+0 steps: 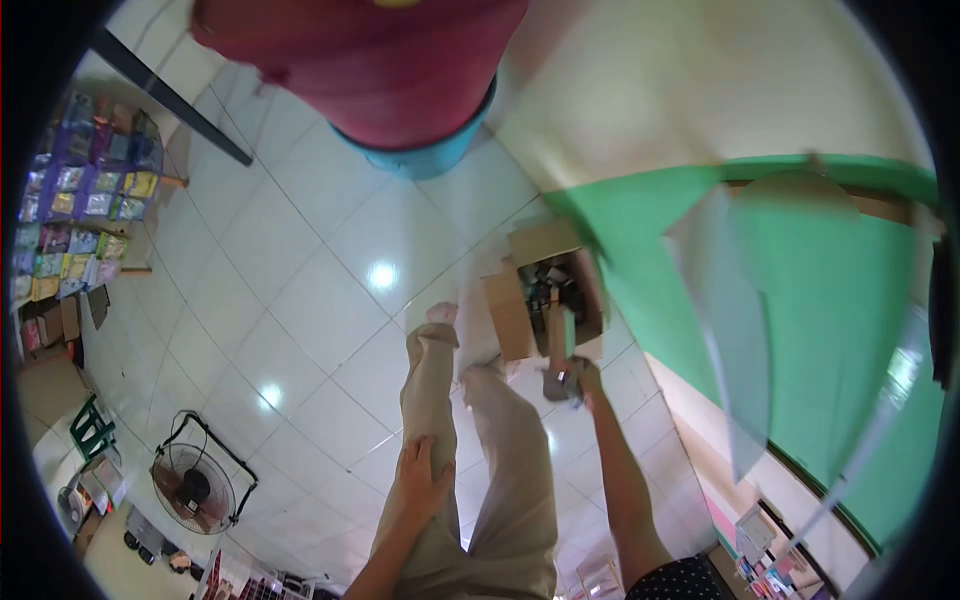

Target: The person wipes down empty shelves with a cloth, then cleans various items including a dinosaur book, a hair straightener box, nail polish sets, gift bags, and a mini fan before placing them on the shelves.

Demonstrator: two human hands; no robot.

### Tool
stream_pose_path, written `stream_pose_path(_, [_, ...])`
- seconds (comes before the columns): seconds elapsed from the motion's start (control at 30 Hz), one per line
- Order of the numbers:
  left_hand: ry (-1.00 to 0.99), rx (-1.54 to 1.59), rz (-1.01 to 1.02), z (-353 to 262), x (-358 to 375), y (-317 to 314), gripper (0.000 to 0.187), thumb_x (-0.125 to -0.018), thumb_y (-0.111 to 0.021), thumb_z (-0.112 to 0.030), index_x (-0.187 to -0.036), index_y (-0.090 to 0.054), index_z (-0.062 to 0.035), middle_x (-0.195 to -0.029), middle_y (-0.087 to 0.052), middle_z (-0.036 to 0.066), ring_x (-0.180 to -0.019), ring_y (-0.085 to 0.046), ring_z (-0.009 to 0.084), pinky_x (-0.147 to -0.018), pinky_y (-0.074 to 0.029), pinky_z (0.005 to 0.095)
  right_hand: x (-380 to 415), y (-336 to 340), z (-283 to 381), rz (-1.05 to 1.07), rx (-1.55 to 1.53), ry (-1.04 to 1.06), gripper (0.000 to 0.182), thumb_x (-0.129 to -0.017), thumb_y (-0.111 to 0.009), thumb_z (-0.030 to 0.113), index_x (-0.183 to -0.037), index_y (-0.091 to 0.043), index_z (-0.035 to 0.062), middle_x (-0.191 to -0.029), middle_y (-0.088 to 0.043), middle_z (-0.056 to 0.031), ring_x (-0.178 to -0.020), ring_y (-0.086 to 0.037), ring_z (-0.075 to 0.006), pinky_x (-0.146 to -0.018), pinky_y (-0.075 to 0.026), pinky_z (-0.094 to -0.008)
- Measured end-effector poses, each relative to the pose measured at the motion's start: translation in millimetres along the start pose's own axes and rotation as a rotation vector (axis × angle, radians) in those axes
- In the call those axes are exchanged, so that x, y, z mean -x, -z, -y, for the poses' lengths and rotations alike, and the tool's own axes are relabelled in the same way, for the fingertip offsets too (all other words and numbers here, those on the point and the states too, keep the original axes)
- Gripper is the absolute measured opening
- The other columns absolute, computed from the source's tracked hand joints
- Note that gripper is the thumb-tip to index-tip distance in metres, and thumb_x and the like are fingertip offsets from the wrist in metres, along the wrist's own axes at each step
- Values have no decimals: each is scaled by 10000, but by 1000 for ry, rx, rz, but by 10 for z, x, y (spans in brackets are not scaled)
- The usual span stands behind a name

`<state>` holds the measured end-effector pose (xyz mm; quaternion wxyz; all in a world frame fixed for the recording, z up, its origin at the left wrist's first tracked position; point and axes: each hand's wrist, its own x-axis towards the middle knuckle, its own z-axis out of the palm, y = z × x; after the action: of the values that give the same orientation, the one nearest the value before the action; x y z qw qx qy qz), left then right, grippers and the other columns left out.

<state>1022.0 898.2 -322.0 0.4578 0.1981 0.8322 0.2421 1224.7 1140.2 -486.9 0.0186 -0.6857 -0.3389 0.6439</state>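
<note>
My left hand [420, 477] rests flat on the thigh of my beige trousers [430, 390], fingers spread and holding nothing. On the right, my right hand [587, 382] is closed round a small dark object [563, 384] that is too blurred to name. It is just below an open cardboard box [508, 312], whose flaps stand out to the sides. Several small dark items [553, 285] lie inside the box. A brown and pale green strip [562, 330] crosses the box's near edge, close to the held object.
A red tub [390, 70] sits in a blue basin [430, 158] ahead. The green and cream wall [640, 230] runs along the right. A fan [193, 487] stands at lower left, below a rack of packets [90, 190]. A dark bar [180, 100] slants at upper left.
</note>
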Motion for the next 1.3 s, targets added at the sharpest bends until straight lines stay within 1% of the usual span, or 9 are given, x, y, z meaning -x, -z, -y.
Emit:
stream_pose_path(0.17, [-81,535,180,-767,360,65,569,-718,-614,-229,-1163,-332,-15,-1161,-391,140,-1090,-374,250,-899,-305,319,2205,-149,825,-14,575,406,848,-406,-789,378,-1055,-431,-34,-1003,-511,-167,-959,-489,-249,-815,-385,-321])
stream_pose_path(0.37, [-271,1011,229,-1968,904,347,605,-762,-571,-187,-1232,-219,-39,-1197,-351,112,-1104,-352,209,-910,-291,303,4050,-133,1549,-176,528,893,711,-528,-741,317,-1053,-421,-41,-1000,-472,-143,-916,-490,-258,-791,-401,-337])
stream_pose_path(0.43, [-333,1080,278,-2258,1054,530,580,-777,-549,-165,-1237,-215,-48,-1204,-340,110,-1109,-346,206,-909,-297,308,4446,154,1800,-80,188,743,613,-583,-701,262,-1045,-428,-35,-993,-470,-128,-920,-482,-230,-791,-404,-326])
stream_pose_path(0.47, [-342,1152,376,-2433,1146,663,570,-794,-520,-147,-1253,-193,-60,-1216,-329,104,-1116,-338,198,-909,-302,307,4562,335,1893,59,-127,565,516,-639,-660,207,-1038,-435,-30,-986,-468,-112,-924,-474,-202,-790,-406,-315])
stream_pose_path(0.6, [-396,1165,570,-2948,1462,838,589,-824,-471,-113,-1298,-121,-98,-1249,-291,80,-1128,-321,172,-912,-308,302,4997,678,2229,-56,-817,996,340,-690,-552,81,-1006,-478,-20,-943,-468,-64,-766,-474,-140,-749,-410,-264])
stream_pose_path(0.73, [-533,1104,678,-3239,1768,674,473,-872,-372,-172,-1281,-137,-146,-1230,-317,58,-1119,-351,165,-908,-339,324,5113,388,2353,-695,42,1386,324,-704,-533,46,-1027,-510,37,-1079,-493,-142,-1007,-469,-256,-875,-342,-326])
stream_pose_path(0.87, [-576,1006,669,-3381,1888,632,465,-882,-338,-172,-1290,-115,-154,-1255,-291,55,-1143,-320,165,-926,-315,327,5195,401,2152,-676,415,1581,393,-642,-525,0,-1035,-521,4,-1109,-490,-137,-1098,-417,-269,-944,-260,-408])
stream_pose_path(1.13, [-663,936,710,-3491,1990,384,522,-872,-372,-137,-1305,-83,-110,-1287,-253,75,-1161,-279,160,-946,-253,291,5054,850,2110,-843,399,1514,408,-639,-522,16,-1046,-510,-8,-1157,-458,-112,-1137,-373,-264,-956,-223,-453])
stream_pose_path(1.3, [-596,941,797,-3625,1948,458,483,-853,-405,-152,-1277,-177,-110,-1269,-290,65,-1139,-322,180,-933,-284,319,5080,1126,1875,-535,315,1752,243,-687,-511,51,-920,-546,-10,-1026,-527,-150,-981,-498,-268,-871,-358,-414])
